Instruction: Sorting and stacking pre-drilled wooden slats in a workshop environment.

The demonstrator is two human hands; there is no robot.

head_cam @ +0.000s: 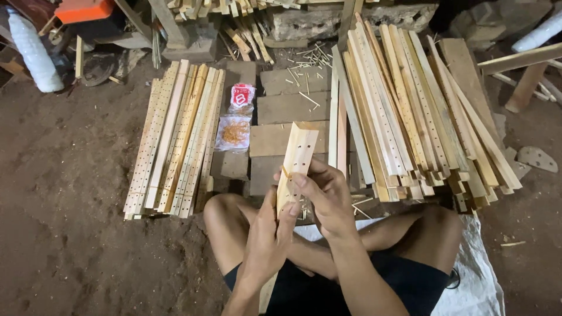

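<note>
A pale wooden slat (297,157) with a row of drilled holes stands tilted in front of me, its top end pointing away. My left hand (266,243) grips its lower part from the left, thumb up along the wood. My right hand (326,196) is closed around the slat's right side, fingertips pressed near a thin wooden peg at its left edge. I sit cross-legged, knees to either side.
A neat row of drilled slats (175,137) lies on the dirt to the left. A bigger, looser heap of slats (410,117) lies to the right. Flat boards (281,108), two plastic bags (237,120) and scattered pegs (307,64) lie ahead. A white sack (477,275) is under me.
</note>
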